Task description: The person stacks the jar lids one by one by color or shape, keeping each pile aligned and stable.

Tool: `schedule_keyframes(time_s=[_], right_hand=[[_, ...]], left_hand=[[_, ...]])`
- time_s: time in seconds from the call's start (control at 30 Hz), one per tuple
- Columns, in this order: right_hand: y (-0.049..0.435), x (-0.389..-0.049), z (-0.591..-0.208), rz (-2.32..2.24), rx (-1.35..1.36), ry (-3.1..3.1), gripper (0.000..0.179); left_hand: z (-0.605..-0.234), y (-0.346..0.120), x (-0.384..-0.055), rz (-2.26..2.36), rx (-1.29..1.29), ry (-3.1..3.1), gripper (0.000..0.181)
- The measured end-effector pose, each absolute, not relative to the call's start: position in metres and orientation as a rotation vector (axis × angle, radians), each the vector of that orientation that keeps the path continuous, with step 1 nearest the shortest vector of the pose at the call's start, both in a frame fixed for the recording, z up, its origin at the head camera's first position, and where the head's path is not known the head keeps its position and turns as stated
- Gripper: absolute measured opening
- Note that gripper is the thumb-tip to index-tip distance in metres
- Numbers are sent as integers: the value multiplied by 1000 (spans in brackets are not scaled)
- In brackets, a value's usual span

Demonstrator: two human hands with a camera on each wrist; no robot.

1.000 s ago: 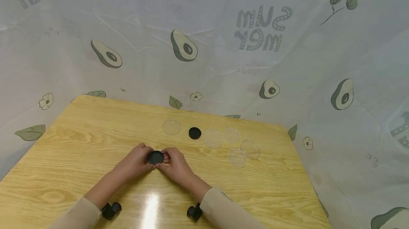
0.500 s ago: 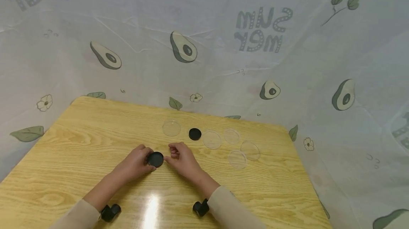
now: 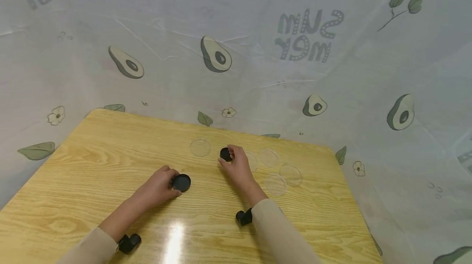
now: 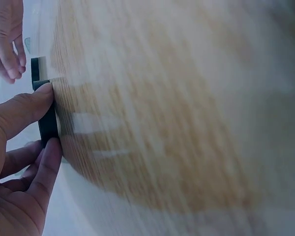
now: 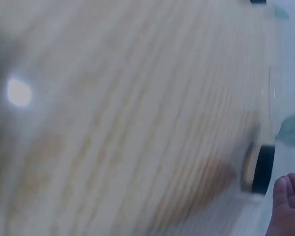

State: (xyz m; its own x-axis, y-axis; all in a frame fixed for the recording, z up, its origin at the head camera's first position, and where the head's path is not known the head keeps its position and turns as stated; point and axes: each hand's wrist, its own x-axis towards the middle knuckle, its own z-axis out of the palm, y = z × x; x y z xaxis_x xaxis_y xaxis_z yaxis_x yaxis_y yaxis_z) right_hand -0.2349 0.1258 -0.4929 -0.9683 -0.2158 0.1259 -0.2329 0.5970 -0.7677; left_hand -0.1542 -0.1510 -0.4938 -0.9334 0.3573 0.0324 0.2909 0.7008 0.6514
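Note:
My left hand [image 3: 160, 186] grips a shallow black round lid [image 3: 181, 183], its thumb and fingers on the rim. In the left wrist view, the thumb and fingertips pinch the edge of this lid [image 4: 48, 123], which stays low at the wooden tabletop. Farther back and to the right lies a second black round lid [image 3: 225, 154]. My right hand [image 3: 239, 168] is right at it, thumb and fingers spread to its near and right sides. Seen from the right wrist, a gap shows between the fingers [image 5: 281, 189] and that second lid [image 5: 264, 169].
On the wooden table [image 3: 110, 145], a clear round disc [image 3: 200, 147] lies left of the second lid. Several more clear discs lie to its right, one partly behind my right hand. A patterned curtain [image 3: 166, 71] hangs behind the table's far edge.
My right hand has let go of the lid in my left hand and moved right and away from me to the second lid. The left hand keeps its hold in place.

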Motion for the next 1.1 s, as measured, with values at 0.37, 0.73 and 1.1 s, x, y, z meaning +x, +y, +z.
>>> schedule_keyframes(time_s=[0.37,0.73,1.1], right_hand=[[138,-245,-498,1313,274,-2795,61],[139,-253,-494,1112,305,-2950,66],[138,-257,-497,958,331,-3016,61]], left_hand=[[-496,-150,-156,1064,528,2806,47],[-498,-151,-155,1060,518,2813,46],[-498,-152,-155,1064,509,2806,47]])
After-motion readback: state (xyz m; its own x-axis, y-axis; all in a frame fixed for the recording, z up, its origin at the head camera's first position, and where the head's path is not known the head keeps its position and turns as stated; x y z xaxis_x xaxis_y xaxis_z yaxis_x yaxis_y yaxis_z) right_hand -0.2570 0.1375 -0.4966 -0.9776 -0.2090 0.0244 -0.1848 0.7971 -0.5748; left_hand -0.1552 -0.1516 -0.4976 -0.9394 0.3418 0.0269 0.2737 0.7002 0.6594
